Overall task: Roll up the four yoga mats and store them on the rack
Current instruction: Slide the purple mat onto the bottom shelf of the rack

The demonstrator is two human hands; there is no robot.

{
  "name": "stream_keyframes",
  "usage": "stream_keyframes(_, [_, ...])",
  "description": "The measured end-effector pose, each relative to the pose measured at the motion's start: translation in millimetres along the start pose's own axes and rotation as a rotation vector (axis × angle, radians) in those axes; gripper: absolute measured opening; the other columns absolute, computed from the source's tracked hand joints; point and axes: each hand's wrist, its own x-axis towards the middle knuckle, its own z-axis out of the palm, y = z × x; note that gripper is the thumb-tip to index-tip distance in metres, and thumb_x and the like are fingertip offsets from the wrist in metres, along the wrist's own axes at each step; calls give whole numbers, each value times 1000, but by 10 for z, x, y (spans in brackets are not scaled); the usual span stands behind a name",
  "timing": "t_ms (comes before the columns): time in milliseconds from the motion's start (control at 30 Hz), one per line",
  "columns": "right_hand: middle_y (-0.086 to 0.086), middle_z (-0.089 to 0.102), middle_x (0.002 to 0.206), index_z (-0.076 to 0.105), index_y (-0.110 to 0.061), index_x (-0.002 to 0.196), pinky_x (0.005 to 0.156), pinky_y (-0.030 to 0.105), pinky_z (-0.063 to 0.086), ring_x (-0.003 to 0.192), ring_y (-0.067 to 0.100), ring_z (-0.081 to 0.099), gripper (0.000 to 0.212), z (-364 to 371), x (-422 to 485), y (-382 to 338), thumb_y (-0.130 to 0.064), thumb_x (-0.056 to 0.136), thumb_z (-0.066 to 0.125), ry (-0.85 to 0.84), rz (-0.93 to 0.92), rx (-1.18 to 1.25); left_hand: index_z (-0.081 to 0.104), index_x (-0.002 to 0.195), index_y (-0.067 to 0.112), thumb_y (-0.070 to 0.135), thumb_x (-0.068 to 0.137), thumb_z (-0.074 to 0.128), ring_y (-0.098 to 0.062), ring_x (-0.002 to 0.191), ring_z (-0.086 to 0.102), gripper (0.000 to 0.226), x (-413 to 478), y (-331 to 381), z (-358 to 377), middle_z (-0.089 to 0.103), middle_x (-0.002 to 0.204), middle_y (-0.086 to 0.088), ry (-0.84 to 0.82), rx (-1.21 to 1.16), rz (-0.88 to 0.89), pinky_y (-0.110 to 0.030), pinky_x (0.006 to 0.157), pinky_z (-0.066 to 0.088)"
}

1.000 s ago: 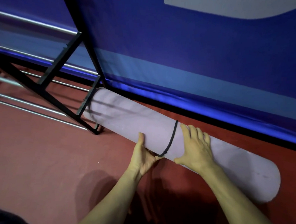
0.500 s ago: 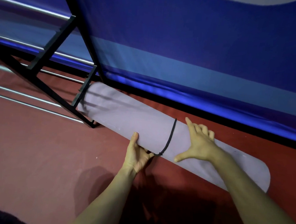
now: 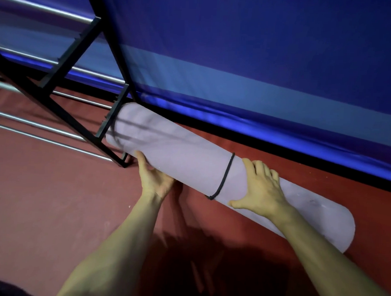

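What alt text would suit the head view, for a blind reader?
Two bare hands hold a rolled lilac yoga mat, tied with a black strap, over a red floor: the left hand grips its near side, the right hand rests on top. Its far end reaches a black rack.

The left hand (image 3: 155, 179) has its fingers hidden beneath the rolled lilac foam mat (image 3: 184, 163). The black metal rack with silver bars (image 3: 62, 116) runs off the left and top edges.
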Motion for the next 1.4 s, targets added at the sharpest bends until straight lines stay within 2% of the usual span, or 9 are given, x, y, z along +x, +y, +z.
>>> stream_keyframes(200, [2,32,134,13,-18,145,111,38,16,130,22,28,118,-8,14,-29,-64,55,73,7,-27,-32,54,134,18,66,70,65,-30,122,56,80,-4,15,-91,60,132,-6,50,-24,28,-52,108,36])
stream_keyframes(533, [4,26,141,8,-14,148,116,47,7,135,24,24,120,-20,74,-153,-64,59,71,-26,-68,-92,51,137,19,62,44,86,-32,125,53,108,14,161,-268,57,134,-7,43,-73,19,-52,107,37])
stream_keyframes(733, [4,33,136,18,-16,145,111,44,18,127,26,34,113,-141,424,-434,-61,58,74,-22,-113,-42,61,119,14,57,67,77,-23,121,55,69,179,344,-175,65,118,0,174,-51,169,-45,101,46])
stream_keyframes(867, [5,33,137,20,-16,146,109,44,21,127,26,34,114,-99,600,-739,-63,58,76,-3,-132,9,53,134,9,52,80,61,-24,120,58,69,32,262,12,62,129,-9,58,207,135,-44,105,42])
stream_keyframes(933, [3,28,146,17,-18,148,111,45,18,135,24,28,116,-71,574,-763,-64,59,75,18,-102,47,53,133,8,56,75,63,-27,114,62,76,-68,70,68,65,124,-11,94,392,1,-49,98,47])
stream_keyframes(1033, [-3,10,157,7,-23,151,115,51,4,144,18,8,118,-65,426,-681,-61,63,74,-11,-98,92,53,132,13,59,55,82,-28,101,68,95,-153,-144,120,67,119,-10,233,454,-54,-44,72,57])
stream_keyframes(1133, [-5,-10,159,-15,-30,149,112,59,-4,146,24,-9,137,-104,297,-507,-56,55,82,-138,-82,-33,60,126,11,52,58,82,-20,77,68,82,-147,-139,202,70,113,-9,344,428,23,-28,51,51])
stream_keyframes(1200, [0,-11,159,-22,-30,147,113,59,-1,146,25,-8,142,-137,240,-406,-54,54,83,-150,-21,-66,61,122,12,45,64,81,-21,81,68,70,-130,-36,250,70,113,-7,379,390,69,-25,50,51])
stream_keyframes(1400, [-1,0,159,3,-24,152,117,50,2,146,16,1,98,-220,358,-692,-52,81,65,-27,-92,59,58,117,8,48,60,85,-19,86,70,75,83,510,309,69,110,-3,568,293,266,-29,59,56])
